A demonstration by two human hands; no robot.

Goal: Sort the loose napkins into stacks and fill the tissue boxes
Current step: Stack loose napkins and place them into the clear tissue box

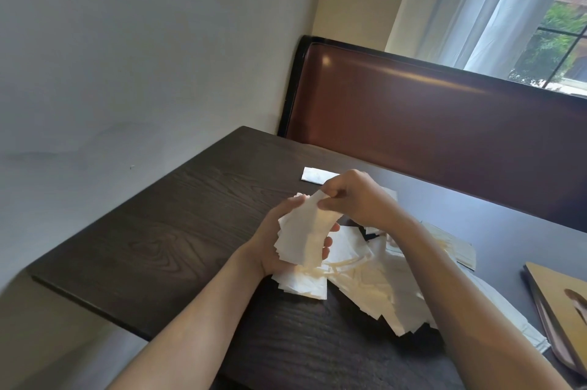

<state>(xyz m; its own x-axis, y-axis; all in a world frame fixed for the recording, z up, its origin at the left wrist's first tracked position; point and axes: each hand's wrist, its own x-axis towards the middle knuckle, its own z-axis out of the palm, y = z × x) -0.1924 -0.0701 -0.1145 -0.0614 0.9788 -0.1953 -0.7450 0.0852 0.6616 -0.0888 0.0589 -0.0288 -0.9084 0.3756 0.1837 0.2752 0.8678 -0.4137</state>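
Above the dark wooden table (178, 199), I'm cupping a napkin stack (301, 237) in my left hand (279, 240), while my right hand (355, 196) is pinching its top edge. Loose napkins (374, 288) are lying heaped underneath; a tan tissue box (559, 304) is sitting at the right edge, contents not visible.
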